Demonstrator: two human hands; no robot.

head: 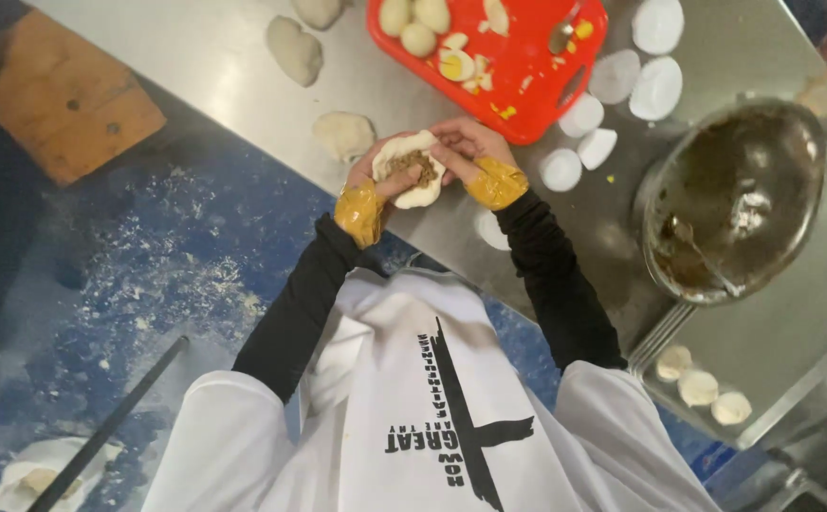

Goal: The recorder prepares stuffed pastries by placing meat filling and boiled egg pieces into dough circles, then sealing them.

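A flat round of white dough with brown minced filling in its middle rests in my left hand, which cups it from below. My right hand pinches the dough's far edge with its fingers. Both wrists are wrapped in yellow tape over black sleeves. The hands hover at the near edge of the steel table.
A red tray holds peeled boiled eggs and cut egg pieces. White dough discs lie beside it, shaped dough lumps to the left. A steel bowl of brown filling with a spoon stands right. Folded pieces sit on a tray.
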